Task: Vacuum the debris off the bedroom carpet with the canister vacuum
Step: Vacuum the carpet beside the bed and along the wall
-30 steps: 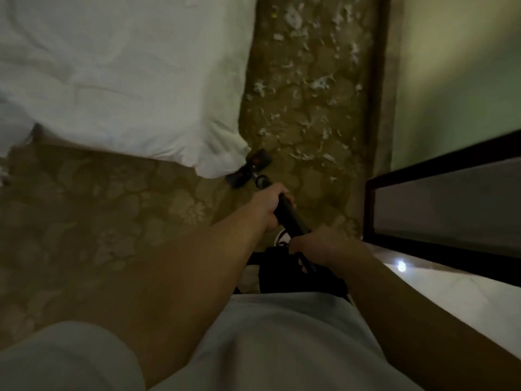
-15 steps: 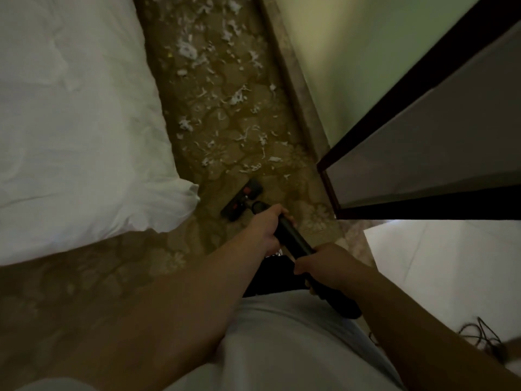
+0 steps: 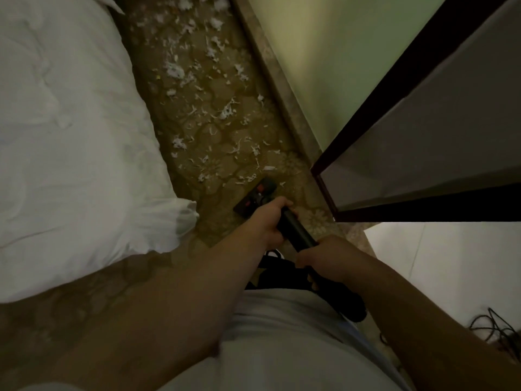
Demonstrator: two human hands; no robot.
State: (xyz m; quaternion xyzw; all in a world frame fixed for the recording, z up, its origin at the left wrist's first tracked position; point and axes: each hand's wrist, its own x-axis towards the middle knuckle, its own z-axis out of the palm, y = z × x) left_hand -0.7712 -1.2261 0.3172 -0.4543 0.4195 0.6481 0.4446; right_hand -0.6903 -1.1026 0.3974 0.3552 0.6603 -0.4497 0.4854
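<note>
— Anything changed in the last second?
— Yes. Swings round to face the gap between bed (image 3: pixel 70 122) and skirting (image 3: pixel 282 108). Brings the nozzle (image 3: pixel 255 194) off the bed corner, up to the nearest scraps of debris (image 3: pixel 225 111), just past the left fingers (image 3: pixel 283 204).
— And the grip?
— Left hand (image 3: pixel 269 221) wrapped tight round the wand (image 3: pixel 296 230) low down. Right hand (image 3: pixel 324 255) closed round it higher, nearer the body.
— Any debris lifted yet?
— Hard to tell in this dim light; probably little or none. White scraps all over the carpet (image 3: pixel 220 153), from the nozzle to far ahead of the fingers.
— Meaning what for the job?
— Only just reaching the mess. Calls for long strokes forward, away from the fingers, minding the dark panel (image 3: pixel 423 136) to the right of the right hand.
</note>
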